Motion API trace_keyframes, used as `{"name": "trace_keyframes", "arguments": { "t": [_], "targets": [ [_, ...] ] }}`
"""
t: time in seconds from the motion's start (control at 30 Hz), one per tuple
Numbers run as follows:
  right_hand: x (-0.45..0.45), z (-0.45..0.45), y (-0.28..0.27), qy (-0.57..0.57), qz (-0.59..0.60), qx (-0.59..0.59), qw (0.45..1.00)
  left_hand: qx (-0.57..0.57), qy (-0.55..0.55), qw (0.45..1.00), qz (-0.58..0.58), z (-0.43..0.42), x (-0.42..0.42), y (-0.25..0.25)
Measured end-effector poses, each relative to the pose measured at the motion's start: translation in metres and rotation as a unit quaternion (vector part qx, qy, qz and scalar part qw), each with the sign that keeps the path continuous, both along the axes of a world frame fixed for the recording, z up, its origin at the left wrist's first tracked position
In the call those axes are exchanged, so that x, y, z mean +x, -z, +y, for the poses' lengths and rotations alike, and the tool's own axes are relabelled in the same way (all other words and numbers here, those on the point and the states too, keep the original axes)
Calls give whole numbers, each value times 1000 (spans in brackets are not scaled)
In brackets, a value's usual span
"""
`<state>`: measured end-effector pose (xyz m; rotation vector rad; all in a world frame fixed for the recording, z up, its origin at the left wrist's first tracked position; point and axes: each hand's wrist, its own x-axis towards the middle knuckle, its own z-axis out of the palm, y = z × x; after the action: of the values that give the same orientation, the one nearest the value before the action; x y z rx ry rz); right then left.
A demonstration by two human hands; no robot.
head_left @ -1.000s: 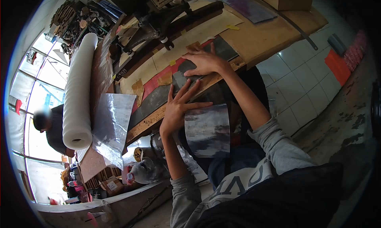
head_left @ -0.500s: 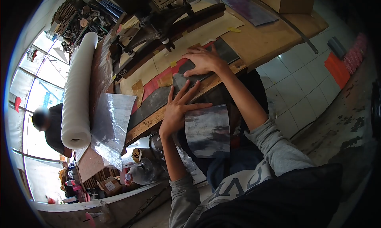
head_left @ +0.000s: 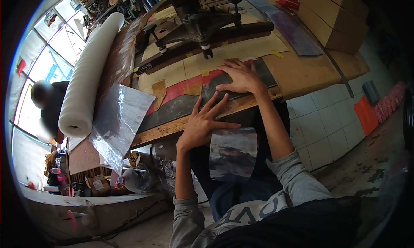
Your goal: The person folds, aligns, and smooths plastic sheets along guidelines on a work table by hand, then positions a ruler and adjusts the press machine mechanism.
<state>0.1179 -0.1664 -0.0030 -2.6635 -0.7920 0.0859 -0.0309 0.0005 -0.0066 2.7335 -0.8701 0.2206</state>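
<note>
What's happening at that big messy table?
A person is at the near side of the table. Their right hand, spread wide, rests on a dark strip along the wooden edge; their left hand has its fingers on that strip too. A shiny sheet shows by the left thumb; I can't tell if they touch. A dark machine stands beyond both hands.

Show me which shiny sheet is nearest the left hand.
The dark-streaked sheet, just below the left hand in this view. The clear sheet beside the white roll and the purplish sheet near the boxes both lie farther away.
</note>
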Motion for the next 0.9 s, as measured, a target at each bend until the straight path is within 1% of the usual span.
{"name": "trace_keyframes", "arguments": {
  "t": [0.13,0.4,0.5,0.6,0.7,0.73,0.83,0.9],
  "targets": [
    [0,-1,1,-5,-7,9,1000,15,-6,1000,2,2,1,3],
    [-2,1,-12,0,-5,-28,1000,20,-13,1000,5,2,0,3],
    [-2,2,-10,-2,-2,3,1000,25,-11,1000,11,2,0,-1],
    [-2,2,-10,-2,-10,-14,1000,13,-1,1000,-14,4,2,3],
    [-4,2,-13,-6,-6,-7,1000,13,-13,1000,-18,4,2,-1],
    [-4,2,-11,-4,-15,-7,1000,-5,-12,1000,-17,4,1,-2],
    [-4,0,-7,-2,-14,2,1000,15,-14,1000,22,5,3,-9],
    [-7,0,-5,-1,-17,5,1000,-9,-14,1000,22,7,6,-6]
  ]
}}
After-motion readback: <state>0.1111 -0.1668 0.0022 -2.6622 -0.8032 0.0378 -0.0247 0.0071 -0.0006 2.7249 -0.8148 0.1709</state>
